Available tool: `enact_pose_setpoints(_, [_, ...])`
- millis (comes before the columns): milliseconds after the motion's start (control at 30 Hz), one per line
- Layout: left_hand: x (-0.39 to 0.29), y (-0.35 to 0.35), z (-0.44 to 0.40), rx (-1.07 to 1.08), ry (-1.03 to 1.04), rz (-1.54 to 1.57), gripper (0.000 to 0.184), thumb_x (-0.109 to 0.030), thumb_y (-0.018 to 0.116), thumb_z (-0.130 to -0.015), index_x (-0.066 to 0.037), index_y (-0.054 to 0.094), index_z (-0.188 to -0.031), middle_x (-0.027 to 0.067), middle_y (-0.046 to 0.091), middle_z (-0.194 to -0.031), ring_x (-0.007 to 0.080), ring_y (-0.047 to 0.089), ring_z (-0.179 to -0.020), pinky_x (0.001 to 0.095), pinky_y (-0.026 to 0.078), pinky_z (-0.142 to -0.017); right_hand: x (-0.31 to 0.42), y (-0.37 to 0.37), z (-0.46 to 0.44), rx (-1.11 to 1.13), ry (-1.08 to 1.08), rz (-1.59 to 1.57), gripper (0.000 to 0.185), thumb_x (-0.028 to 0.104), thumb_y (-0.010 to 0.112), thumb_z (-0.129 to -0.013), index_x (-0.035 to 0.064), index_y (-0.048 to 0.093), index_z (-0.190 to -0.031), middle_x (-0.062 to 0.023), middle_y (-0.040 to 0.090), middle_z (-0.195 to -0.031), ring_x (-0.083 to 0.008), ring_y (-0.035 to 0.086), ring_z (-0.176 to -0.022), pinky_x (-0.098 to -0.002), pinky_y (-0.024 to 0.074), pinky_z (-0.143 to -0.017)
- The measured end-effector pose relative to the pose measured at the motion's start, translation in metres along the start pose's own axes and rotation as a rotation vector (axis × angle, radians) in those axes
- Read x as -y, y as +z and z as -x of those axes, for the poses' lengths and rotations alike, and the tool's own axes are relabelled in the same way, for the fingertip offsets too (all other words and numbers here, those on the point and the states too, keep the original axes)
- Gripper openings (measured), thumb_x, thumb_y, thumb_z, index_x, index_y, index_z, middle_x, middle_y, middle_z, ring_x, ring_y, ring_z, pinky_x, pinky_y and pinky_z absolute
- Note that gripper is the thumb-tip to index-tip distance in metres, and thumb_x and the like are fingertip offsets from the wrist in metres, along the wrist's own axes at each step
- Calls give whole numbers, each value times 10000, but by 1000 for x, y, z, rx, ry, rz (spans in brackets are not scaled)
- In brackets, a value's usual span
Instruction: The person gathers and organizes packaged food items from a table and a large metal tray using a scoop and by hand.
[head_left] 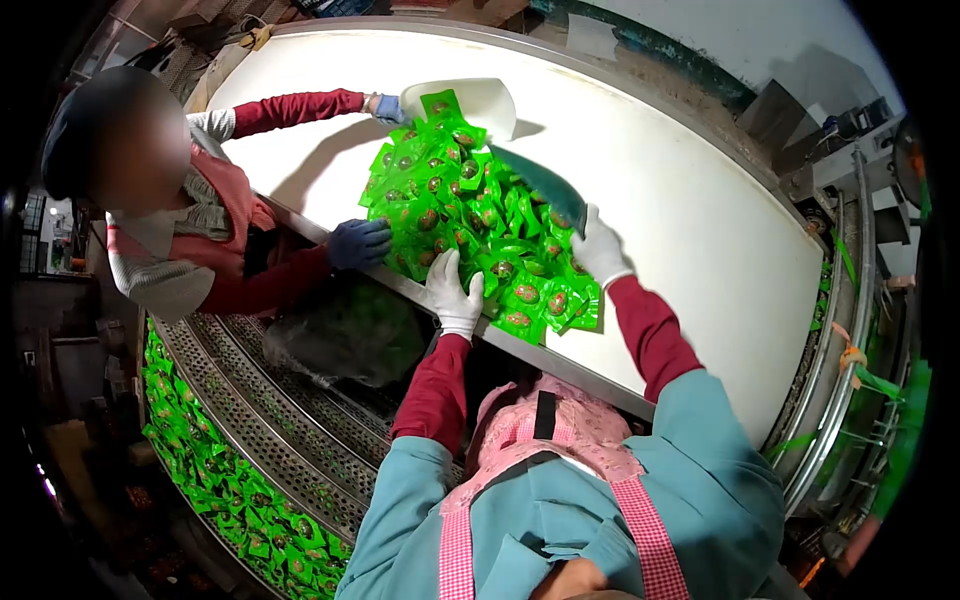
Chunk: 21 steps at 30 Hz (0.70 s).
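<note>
A heap of green sachets (450, 190) lies on the white tabletop along its near edge. My left hand (455, 297), in a white glove, rests against the heap's near side with its fingers spread. On the heap's right, my gloved right hand (602, 250) is closed around the end of a dark green scoop (543, 184). The scoop's long curved side lies along the sachets. Its grip is hidden in my glove.
A co-worker (190, 220) stands at the left, one blue-gloved hand (360, 243) by the heap, the other on a white scoop (495, 105) behind it. Below, more green sachets (230, 480) lie beside perforated metal tracks (260, 410). Metal rails (838, 400) run at the right.
</note>
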<state>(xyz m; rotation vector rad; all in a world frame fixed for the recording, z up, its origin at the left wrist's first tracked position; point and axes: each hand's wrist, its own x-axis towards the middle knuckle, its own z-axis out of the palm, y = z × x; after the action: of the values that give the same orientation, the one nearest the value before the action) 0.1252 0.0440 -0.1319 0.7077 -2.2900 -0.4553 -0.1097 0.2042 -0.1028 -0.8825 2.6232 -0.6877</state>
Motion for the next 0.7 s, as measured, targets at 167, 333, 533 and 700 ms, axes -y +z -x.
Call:
enact_pose_setpoints(167, [7,10,6,-59,-54,146,588,-188,699,-758,1,478,-1268,191,519,-1224,370,478,-1143,445,368,-993,44,1,91,-67,-115,379,733,53,544,-788,-13,172,-1416,-243,511,-1203,-339,637,-811,-413,537,-639])
enact_pose_setpoints(333, [19,17,10,-75,-162,288,561,-168,672,-765,-20,466,-1266,187,518,-1231,375,471,-1151,449,354,-1004,16,14,137,-223,-355,478,738,-3,504,-774,14,166,-1431,-243,503,-1169,-342,609,-740,-416,518,-589])
enact_pose_setpoints(533, [22,15,-2,-148,-125,277,491,-115,606,-823,16,446,-1269,200,481,-1255,363,438,-1179,441,342,-1028,0,-32,183,-114,-29,146,596,116,588,-844,-1,307,-1357,-167,623,-797,-308,603,-537,-422,491,-502])
enact_pose_setpoints(700, [45,10,-37,11,-153,293,502,-250,634,-831,-9,488,-1246,221,527,-1183,398,479,-1098,464,382,-963,-65,-131,201,106,536,-572,435,192,610,-876,-2,451,-1231,-61,620,-754,-113,556,-482,-259,440,-403])
